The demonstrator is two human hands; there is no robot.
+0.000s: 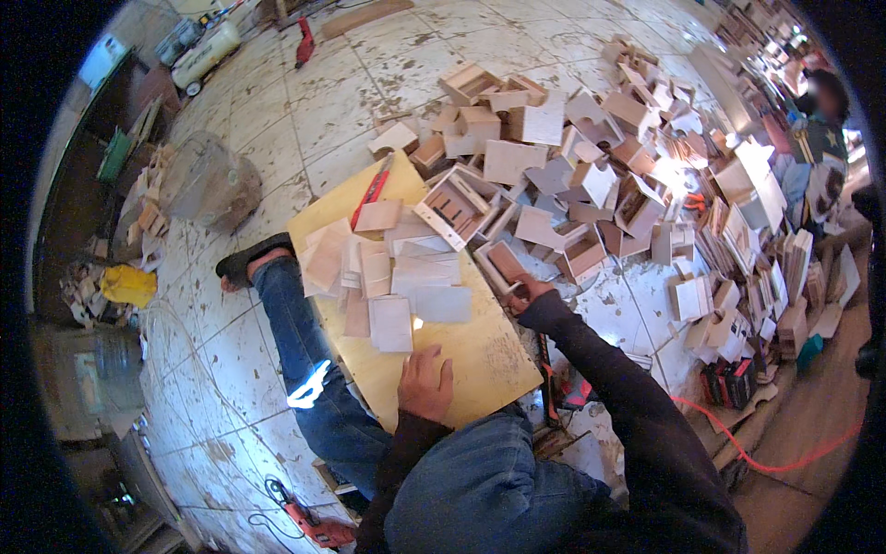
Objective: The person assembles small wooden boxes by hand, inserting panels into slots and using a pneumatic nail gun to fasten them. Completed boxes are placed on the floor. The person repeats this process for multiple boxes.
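Blue denim over a bent knee (471,494) sits closest to my camera, and just beyond it I see a yellow board (489,369) bearing a loose spread of thin wooden panels (434,272). On the board's near part I find the left hand (426,383), its grip released, fingers spread and apart from the panels. Off the board's right edge, I have the right hand (531,295) with fingers curled at the near end of an open wooden box (503,263); I cannot tell from here whether that grip is clenched on it. That box lies just beside the board, at the near side of a big heap of similar boxes (544,118) on the tiled floor (323,111). A slotted box (452,208) rests tilted at the board's far right edge, and a slim red tool (372,194) lies near its far corner. Well off to the right I make out another person (817,148), beyond the heap.
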